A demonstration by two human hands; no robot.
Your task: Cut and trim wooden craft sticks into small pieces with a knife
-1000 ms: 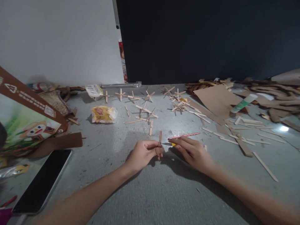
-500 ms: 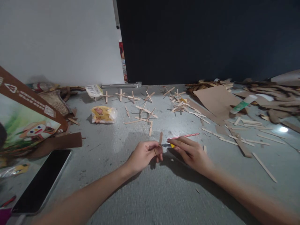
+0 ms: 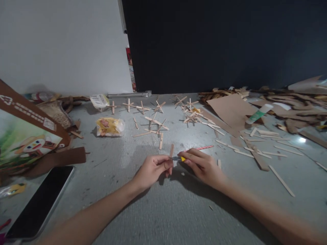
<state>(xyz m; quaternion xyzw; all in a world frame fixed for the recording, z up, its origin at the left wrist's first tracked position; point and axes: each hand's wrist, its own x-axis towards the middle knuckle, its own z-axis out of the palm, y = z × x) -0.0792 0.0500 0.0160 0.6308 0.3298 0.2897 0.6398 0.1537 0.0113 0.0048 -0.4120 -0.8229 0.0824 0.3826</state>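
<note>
My left hand (image 3: 152, 169) is closed in a pinch on a wooden craft stick (image 3: 172, 149), whose upper part stands up above the fingers. My right hand (image 3: 204, 167) grips a small yellow-handled cutter (image 3: 176, 158). Its grey metal blade points left and meets the stick by my left fingertips; most of the handle is hidden in my hand. Just beyond the right hand lies a red striped straw or rod (image 3: 205, 147). A loose stick (image 3: 161, 141) lies on the table past the left hand.
Crossed-stick pieces (image 3: 160, 106) stand across the back, with loose sticks (image 3: 282, 180) and a glue stick (image 3: 259, 114) at right. Cardboard (image 3: 227, 110) lies behind them. On the left are a yellow packet (image 3: 110, 127), a phone (image 3: 41, 202) and a printed bag (image 3: 33, 132).
The whole view has shifted slightly, so things appear a little further left. Both hands keep their grips, and the blade stays against the stick.
</note>
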